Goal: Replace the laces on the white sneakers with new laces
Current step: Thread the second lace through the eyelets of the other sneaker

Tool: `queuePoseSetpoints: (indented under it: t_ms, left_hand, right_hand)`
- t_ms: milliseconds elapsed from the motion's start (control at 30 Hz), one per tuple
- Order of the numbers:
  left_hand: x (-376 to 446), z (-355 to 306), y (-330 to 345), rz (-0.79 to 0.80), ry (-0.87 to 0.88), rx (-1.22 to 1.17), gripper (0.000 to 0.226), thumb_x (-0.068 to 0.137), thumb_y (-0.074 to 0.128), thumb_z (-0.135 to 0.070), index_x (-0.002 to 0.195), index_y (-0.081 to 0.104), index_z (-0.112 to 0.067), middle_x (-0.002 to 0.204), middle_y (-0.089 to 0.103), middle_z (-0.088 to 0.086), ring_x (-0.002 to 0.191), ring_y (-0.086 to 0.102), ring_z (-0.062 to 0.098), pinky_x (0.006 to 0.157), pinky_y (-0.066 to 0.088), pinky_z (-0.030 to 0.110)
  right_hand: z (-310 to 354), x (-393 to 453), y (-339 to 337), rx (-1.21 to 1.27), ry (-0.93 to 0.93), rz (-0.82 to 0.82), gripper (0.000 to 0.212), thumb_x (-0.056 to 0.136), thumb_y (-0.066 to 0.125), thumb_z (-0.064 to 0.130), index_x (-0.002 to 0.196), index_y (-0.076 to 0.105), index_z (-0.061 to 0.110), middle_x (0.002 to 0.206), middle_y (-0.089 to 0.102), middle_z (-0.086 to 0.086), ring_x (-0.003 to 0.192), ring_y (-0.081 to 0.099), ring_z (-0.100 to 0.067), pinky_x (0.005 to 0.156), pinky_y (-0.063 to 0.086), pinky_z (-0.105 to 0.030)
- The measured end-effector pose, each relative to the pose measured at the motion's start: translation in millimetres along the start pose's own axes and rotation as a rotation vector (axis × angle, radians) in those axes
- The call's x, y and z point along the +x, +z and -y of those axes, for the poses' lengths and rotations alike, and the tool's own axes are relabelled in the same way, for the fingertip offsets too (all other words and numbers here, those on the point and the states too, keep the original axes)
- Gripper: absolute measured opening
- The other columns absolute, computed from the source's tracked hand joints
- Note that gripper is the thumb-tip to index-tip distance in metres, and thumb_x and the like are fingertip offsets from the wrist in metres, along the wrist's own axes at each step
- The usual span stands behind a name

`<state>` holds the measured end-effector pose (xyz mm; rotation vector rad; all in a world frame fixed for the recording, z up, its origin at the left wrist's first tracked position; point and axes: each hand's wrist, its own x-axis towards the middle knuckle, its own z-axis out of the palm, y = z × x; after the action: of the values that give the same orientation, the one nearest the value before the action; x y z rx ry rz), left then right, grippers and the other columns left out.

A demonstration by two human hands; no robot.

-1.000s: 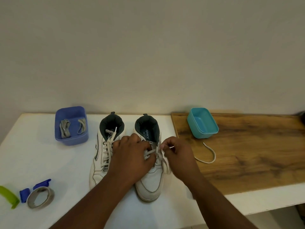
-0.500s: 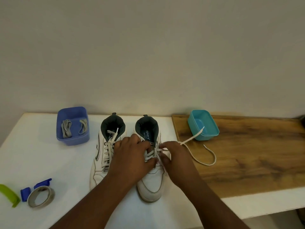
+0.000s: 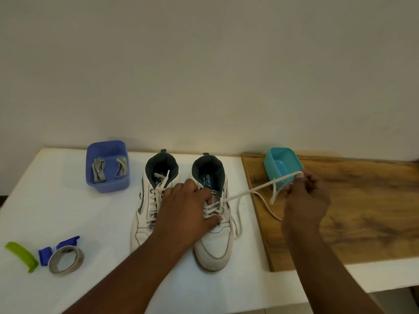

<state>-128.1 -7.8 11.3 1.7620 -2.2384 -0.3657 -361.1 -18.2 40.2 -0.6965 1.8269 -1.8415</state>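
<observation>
Two white sneakers stand side by side on the white table, toes toward me. The left sneaker (image 3: 148, 209) is fully laced. My left hand (image 3: 186, 211) presses down on the right sneaker (image 3: 215, 243), its fingers on the lacing. My right hand (image 3: 306, 196) pinches the white lace (image 3: 249, 191) and holds it taut, stretched out to the right from an upper eyelet. The lace's loose end dangles below my fingers, and another length curls over the wooden board. A purple-blue tub (image 3: 107, 166) at the back left holds two bundled grey laces (image 3: 98, 169).
A teal tub (image 3: 283, 162) sits on the wooden board (image 3: 362, 211) just behind my right hand. At the front left lie a tape roll (image 3: 65, 259), blue clips (image 3: 44, 254) and a green clip (image 3: 21, 254). A wall runs behind the table.
My right hand has pulled the lace out to the right, away from the right sneaker, until it is taut. My left hand has stayed on that sneaker.
</observation>
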Motion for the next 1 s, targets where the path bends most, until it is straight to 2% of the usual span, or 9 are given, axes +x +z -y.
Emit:
queuePoseSetpoints:
  t_ms: [100, 233, 367, 467, 567, 667, 733, 867, 1000]
  left_hand:
    - [-1.3, 0.7, -0.8, -0.006, 0.011, -0.006, 0.053, 0.072, 0.059, -0.077, 0.112, 0.054, -0.043, 0.107, 0.047, -0.013, 0.105, 0.049, 0.012, 0.095, 0.033, 0.035]
    - [-1.2, 0.2, -2.6, 0.008, 0.011, -0.010, 0.066, 0.071, 0.063, -0.076, 0.127, 0.047, -0.045, 0.116, 0.051, -0.013, 0.111, 0.050, 0.012, 0.098, 0.034, 0.036]
    - [1.6, -2.1, -5.4, 0.003, -0.023, -0.058, 0.076, 0.072, 0.067, -0.074, 0.135, 0.040, -0.042, 0.121, 0.052, -0.012, 0.114, 0.051, 0.014, 0.099, 0.037, 0.036]
    - [1.0, -7.9, -8.3, -0.099, -0.004, -0.204, 0.063, 0.078, 0.068, -0.063, 0.131, 0.043, -0.039, 0.117, 0.052, -0.012, 0.109, 0.051, 0.013, 0.095, 0.042, 0.037]
    - [-0.4, -15.5, -14.6, -0.200, 0.153, -0.335, 0.029, 0.091, 0.060, -0.040, 0.119, 0.053, -0.035, 0.110, 0.053, -0.015, 0.101, 0.051, 0.007, 0.089, 0.046, 0.034]
    - [-4.7, -21.8, -19.2, -0.192, 0.214, -0.530, 0.019, 0.100, 0.049, -0.031, 0.115, 0.061, -0.031, 0.107, 0.060, -0.019, 0.100, 0.058, 0.004, 0.084, 0.049, 0.023]
    - [-6.9, -25.6, -20.5, -0.108, 0.092, -0.811, 0.026, 0.103, 0.044, -0.039, 0.116, 0.065, -0.031, 0.105, 0.067, -0.016, 0.098, 0.064, 0.005, 0.083, 0.052, 0.018]
    - [-0.1, -27.4, -32.0, 0.222, -0.240, -1.475, 0.065, 0.094, 0.030, -0.067, 0.123, 0.067, -0.021, 0.111, 0.074, 0.001, 0.108, 0.068, 0.016, 0.095, 0.053, 0.032]
    - [3.2, -21.0, -44.7, 0.164, -0.305, -1.729, 0.039, 0.097, 0.049, -0.038, 0.116, 0.069, -0.011, 0.087, 0.067, 0.008, 0.091, 0.066, 0.025, 0.089, 0.051, 0.041]
  right_hand:
    - [5.4, -12.4, 4.6, -0.255, -0.026, 0.330, 0.061, 0.094, 0.070, 0.014, 0.146, 0.042, 0.030, 0.135, 0.050, 0.006, 0.099, 0.066, -0.007, 0.077, 0.060, -0.026]
    - [-1.9, -29.9, 1.3, -1.022, -0.244, 0.929, 0.043, 0.087, 0.079, 0.035, 0.123, 0.056, 0.036, 0.127, 0.047, 0.004, 0.086, 0.062, -0.008, 0.069, 0.050, -0.015]
    - [2.6, -35.1, -3.1, -1.191, -0.083, 1.255, 0.031, 0.090, 0.075, 0.035, 0.118, 0.062, 0.033, 0.111, 0.060, 0.007, 0.088, 0.061, -0.009, 0.069, 0.051, -0.023]
    - [4.0, -28.5, -6.7, -1.368, -0.175, 1.243, 0.004, 0.097, 0.066, 0.031, 0.101, 0.064, 0.031, 0.100, 0.063, 0.008, 0.093, 0.062, -0.011, 0.087, 0.056, -0.030]
    - [4.9, -10.0, -19.2, -1.491, -0.134, 0.908, 0.004, 0.100, 0.057, 0.025, 0.099, 0.060, 0.024, 0.098, 0.065, 0.003, 0.084, 0.061, -0.009, 0.085, 0.057, -0.032]
    - [22.2, -8.8, -22.3, -1.023, -0.361, 0.379, 0.003, 0.103, 0.054, 0.022, 0.104, 0.056, 0.021, 0.086, 0.061, 0.007, 0.073, 0.063, -0.007, 0.067, 0.059, -0.030]
    - [38.0, -29.3, -11.1, -0.541, -0.517, 0.326, 0.008, 0.101, 0.055, 0.014, 0.104, 0.059, 0.021, 0.089, 0.063, 0.009, 0.081, 0.066, -0.010, 0.068, 0.058, -0.028]
    - [47.6, -78.3, 12.8, -0.404, -0.571, 1.022, 0.019, 0.090, 0.057, 0.003, 0.091, 0.066, 0.020, 0.085, 0.067, 0.008, 0.079, 0.065, -0.013, 0.068, 0.054, -0.025]
    - [30.0, -81.7, 7.6, -0.692, -0.335, 1.588, 0.026, 0.087, 0.055, 0.002, 0.097, 0.072, 0.019, 0.095, 0.069, 0.006, 0.082, 0.064, -0.012, 0.072, 0.052, -0.023]
